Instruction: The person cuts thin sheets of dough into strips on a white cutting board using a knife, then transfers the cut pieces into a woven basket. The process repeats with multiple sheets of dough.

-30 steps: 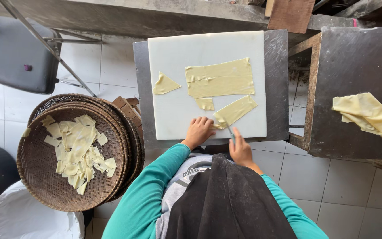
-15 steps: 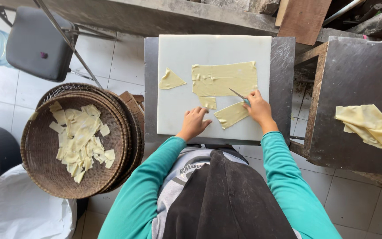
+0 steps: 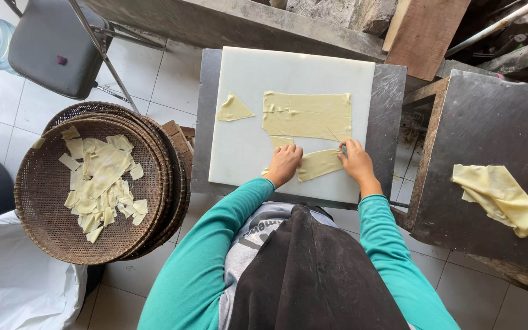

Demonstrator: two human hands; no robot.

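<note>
Dough strip (image 3: 320, 164) lies near the front edge of the white cutting board (image 3: 245, 140), between both hands. The left hand (image 3: 284, 164) presses flat on the strip's left end, fingers loose, gripping nothing. The right hand (image 3: 355, 160) sits at its right end, closed around a thin knife (image 3: 335, 135) whose blade points toward the large dough sheet (image 3: 307, 115) farther back on the board.

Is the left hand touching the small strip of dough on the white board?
Touching. In the head view the left hand lies on the strip's left end, with no gap.
</note>
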